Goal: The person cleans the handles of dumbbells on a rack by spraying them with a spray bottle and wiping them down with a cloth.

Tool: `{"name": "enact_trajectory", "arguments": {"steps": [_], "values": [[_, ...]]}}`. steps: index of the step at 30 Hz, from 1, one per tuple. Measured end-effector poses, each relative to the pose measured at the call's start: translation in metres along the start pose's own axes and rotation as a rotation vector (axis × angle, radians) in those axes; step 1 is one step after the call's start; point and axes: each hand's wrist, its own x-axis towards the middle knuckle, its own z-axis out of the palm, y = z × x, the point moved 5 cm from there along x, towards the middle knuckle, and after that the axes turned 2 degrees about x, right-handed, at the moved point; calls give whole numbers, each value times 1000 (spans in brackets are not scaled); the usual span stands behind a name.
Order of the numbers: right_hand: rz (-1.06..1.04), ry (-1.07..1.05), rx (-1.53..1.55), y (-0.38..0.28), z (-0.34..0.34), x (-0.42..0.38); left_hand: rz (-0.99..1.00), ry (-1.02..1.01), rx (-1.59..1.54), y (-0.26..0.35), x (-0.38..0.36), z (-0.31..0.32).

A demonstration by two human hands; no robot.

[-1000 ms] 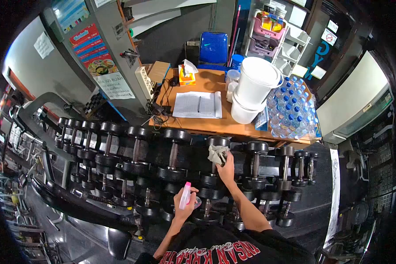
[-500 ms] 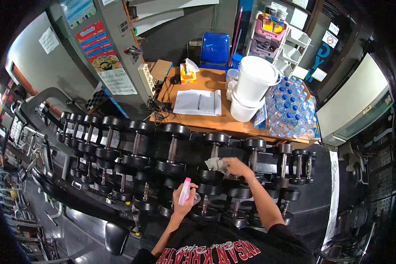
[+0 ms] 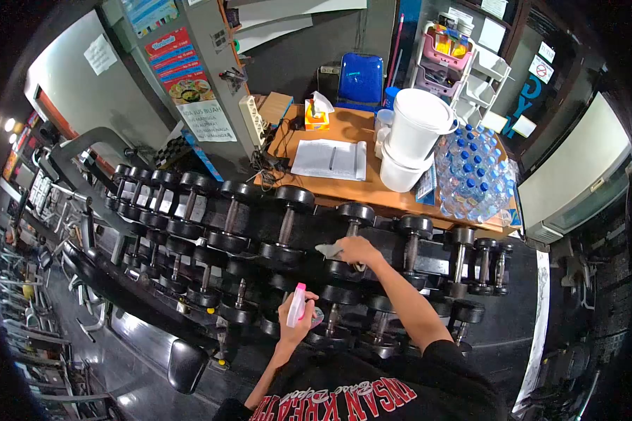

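My left hand (image 3: 296, 324) is wrapped round a clear spray bottle with a pink top (image 3: 298, 304), held above the lower row of dumbbells. My right hand (image 3: 356, 251) grips a light grey cloth (image 3: 328, 250) against a black dumbbell (image 3: 356, 212) in the upper row. The cloth lies over that dumbbell's handle area, and my fingers hide part of it. Black dumbbells with metal handles stand on both sides, among them one (image 3: 293, 197) to the left and one (image 3: 416, 225) to the right.
Behind the rack is a wooden desk (image 3: 309, 184) with an open notebook (image 3: 329, 161), a tissue box (image 3: 317, 116), stacked white buckets (image 3: 418, 126) and several water bottles (image 3: 473, 175). A padded bench (image 3: 187, 365) stands at lower left, a white cabinet (image 3: 576, 168) at right.
The view has shifted, so the desk and rack appear further right. My right hand has moved slightly up and left with the cloth on the same dumbbell. My left hand still holds the bottle.
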Motion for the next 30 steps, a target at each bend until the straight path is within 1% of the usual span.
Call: {"name": "enact_trajectory", "arguments": {"steps": [1, 2, 3, 5, 6, 7, 9, 10, 11, 13, 15, 17, 18, 19, 21, 22, 24, 25, 27, 28, 30], "values": [[14, -106, 16, 0, -1, 1, -4, -14, 6, -1, -2, -1], [58, 2, 65, -1, -9, 3, -5, -28, 10, -1, -2, -1], [56, 4, 62, -4, -6, 7, -1, -27, 8, -2, -2, -1], [123, 205, 148, -12, -6, 13, 11, 11, -12, -3, -4, -2], [137, 106, 149, -20, 5, 14, 10, 16, -13, 0, -5, -1], [20, 11, 52, -20, 34, 23, 13, 25, -20, 3, -6, -1], [40, -168, -103, -28, 59, 31, 23, 44, -27, 5, -8, -2], [82, -63, -160, -34, 63, 33, 27, 52, -12, 3, -11, -3], [72, -66, -164, -42, 59, 35, 26, 61, 3, 3, -14, -2], [31, -202, -268, -52, 58, 36, 23, 91, -3, 4, -21, -3], [34, -198, -333, -52, 57, 43, 33, 117, -8, 7, -22, -5], [31, -155, -218, -42, 45, 32, 0, 139, -41, 5, -29, -7], [-1, -198, -110, -35, 36, 23, 12, 154, -52, 3, -31, -8], [5, -203, -112, -22, 33, 13, 6, 151, -58, 2, -31, -8], [-159, -29, 228, -4, 22, -11, 12, 159, -52, 0, -32, -7], [-154, -30, 223, 7, 22, -25, 9, 159, -67, -3, -31, -6], [-151, 133, 469, 18, 11, -58, 14, 147, -82, -4, -25, -2], [-151, 132, 466, 18, 12, -69, 20, 133, -89, -3, -22, 1], [-95, 263, 610, 26, 12, -86, 21, 111, -92, -1, -15, 8], [-13, 213, 675, 32, 18, -86, 23, 88, -90, -1, -12, 12], [-23, 257, 659, 39, 20, -87, 40, 58, -59, 3, -8, 16]]}}
